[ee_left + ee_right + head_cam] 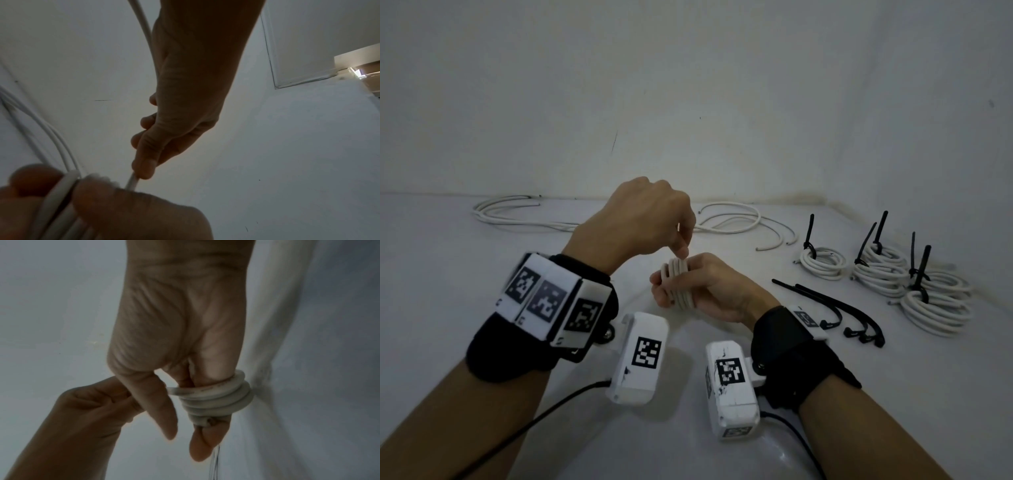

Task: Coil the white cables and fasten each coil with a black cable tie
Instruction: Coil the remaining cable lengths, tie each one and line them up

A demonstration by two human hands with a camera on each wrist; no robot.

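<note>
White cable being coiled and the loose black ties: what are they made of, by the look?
White cable: looks like a matte plastic or rubbery jacket; faint print runs along it, and it wraps in tight smooth turns around the right hand's fingers. At its cut end a darker core shows, possibly metal.

Loose black ties: probably flexible plastic, dull black; thin, curved strips with thicker heads. Exact polymer cannot be told.

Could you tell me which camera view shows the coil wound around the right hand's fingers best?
The right wrist view: the coil shows each turn round the fingers. The head view shows it small; the left wrist view, blurred at the edge.
</note>
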